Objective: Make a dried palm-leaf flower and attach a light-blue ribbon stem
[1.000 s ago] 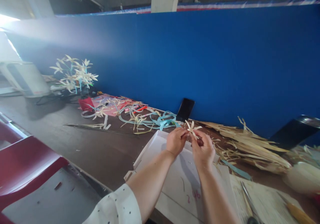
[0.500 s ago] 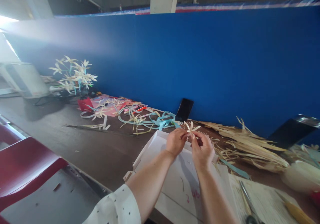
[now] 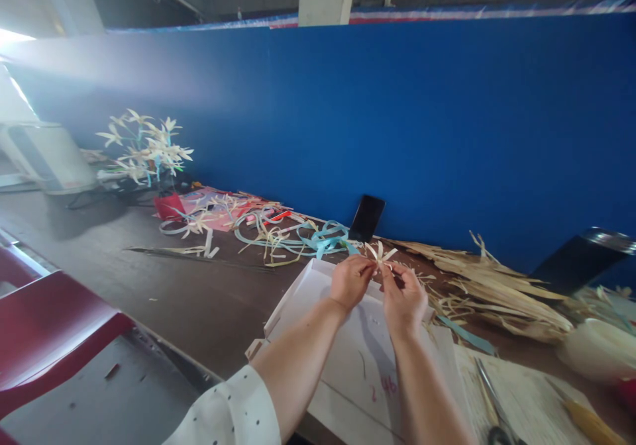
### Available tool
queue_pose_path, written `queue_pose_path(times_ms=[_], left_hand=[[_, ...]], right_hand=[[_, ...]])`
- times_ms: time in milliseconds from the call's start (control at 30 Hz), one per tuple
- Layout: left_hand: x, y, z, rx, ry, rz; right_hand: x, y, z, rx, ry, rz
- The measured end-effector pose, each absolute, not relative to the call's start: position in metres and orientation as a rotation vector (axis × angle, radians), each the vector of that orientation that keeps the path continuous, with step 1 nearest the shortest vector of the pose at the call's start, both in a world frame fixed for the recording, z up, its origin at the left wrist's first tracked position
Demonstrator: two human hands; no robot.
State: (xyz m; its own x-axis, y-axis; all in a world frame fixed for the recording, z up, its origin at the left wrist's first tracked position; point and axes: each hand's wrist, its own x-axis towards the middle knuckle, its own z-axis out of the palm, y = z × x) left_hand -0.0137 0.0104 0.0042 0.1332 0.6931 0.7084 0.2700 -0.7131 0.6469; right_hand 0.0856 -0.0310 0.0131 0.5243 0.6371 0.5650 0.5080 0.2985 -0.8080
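Between my two hands is a small pale flower [image 3: 380, 254] of thin dried-leaf strips, its petals spread upward above my fingertips. My left hand [image 3: 350, 282] is closed, pinching the flower's base from the left side. Opposite it, my right hand [image 3: 405, 297] pinches the base from the right with thumb and fingers. What exactly lies between the fingertips is partly hidden. Both hands are over the far end of a white cardboard box lid [image 3: 342, 359] marked with red writing.
Pale blue ribbon [image 3: 325, 238] and a leaning black phone [image 3: 368, 218] are behind the lid. Dried husks [image 3: 491, 286] lie right, near scissors [image 3: 494, 398]. A bunch of similar flowers [image 3: 149, 147] and a kettle [image 3: 47, 157] stand left. A red chair [image 3: 54, 332] is lower left.
My right hand has shifted very slightly to the right, and the flower has turned a little in my fingers. Everything else stays in place.
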Motion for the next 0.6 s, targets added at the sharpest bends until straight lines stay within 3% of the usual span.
queue_pose_path(times_ms=[600], left_hand=[[-0.014, 0.009, 0.006, 1.979, 0.984, 1.557]], right_hand=[[0.091, -0.025, 0.003, -1.337, -1.242, 0.047]])
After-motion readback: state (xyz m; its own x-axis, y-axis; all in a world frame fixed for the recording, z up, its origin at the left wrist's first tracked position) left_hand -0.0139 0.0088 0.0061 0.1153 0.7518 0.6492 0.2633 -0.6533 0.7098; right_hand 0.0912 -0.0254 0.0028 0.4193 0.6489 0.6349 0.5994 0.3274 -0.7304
